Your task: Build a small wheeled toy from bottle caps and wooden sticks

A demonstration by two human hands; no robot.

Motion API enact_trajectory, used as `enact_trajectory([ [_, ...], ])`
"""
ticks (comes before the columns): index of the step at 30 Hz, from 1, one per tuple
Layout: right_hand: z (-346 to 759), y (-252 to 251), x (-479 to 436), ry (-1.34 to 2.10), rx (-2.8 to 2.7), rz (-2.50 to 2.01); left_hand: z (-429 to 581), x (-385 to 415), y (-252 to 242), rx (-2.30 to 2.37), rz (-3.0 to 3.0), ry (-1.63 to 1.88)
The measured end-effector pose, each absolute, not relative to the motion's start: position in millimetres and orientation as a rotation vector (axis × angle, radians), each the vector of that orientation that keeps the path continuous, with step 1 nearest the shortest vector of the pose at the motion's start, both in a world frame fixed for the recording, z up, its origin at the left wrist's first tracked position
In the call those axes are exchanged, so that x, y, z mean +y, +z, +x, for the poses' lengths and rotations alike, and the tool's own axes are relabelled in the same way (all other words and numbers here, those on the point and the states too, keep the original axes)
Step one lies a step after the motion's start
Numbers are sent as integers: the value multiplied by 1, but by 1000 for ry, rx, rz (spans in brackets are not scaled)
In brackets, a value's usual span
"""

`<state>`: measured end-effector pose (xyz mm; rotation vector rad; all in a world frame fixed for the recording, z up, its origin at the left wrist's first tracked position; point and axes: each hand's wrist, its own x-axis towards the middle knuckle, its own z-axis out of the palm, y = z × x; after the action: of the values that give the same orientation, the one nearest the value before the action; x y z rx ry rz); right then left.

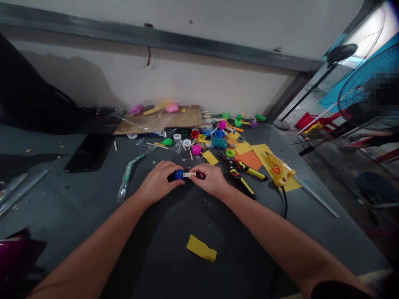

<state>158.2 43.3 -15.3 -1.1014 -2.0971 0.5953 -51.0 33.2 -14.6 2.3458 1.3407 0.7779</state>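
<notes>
Blue cap (178, 174), small and round, sits pinched in the fingertips of the left hand (158, 181). A pale wooden stick (189, 174) runs from it into the right hand (211, 179), also pinching (both low over the dark table (93, 199)). A yellow glue gun (278, 169) lies near.

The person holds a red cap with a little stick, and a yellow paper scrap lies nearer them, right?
No: the head view shows the cap is blue, not red. Left hand and right hand hold it with a little stick; the yellow paper scrap lies nearer.
</notes>
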Motion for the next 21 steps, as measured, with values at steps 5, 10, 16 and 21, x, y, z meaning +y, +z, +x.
enact_trajectory([
  [5, 157, -16, 43, 598, -2097, -1117, -46, 31, -15, 1375, 2245, 773],
  [10, 157, -16, 44, 611, -2081, -1162, -42, 29, -14, 1423, 2106, 798],
  [16, 157, -18, 44, 612, -2055, -1152, -40, 28, -14, 1427, 2047, 850],
  [21, 157, -19, 45, 595, -2054, -1150, -38, 28, -13, 1454, 2033, 848],
])
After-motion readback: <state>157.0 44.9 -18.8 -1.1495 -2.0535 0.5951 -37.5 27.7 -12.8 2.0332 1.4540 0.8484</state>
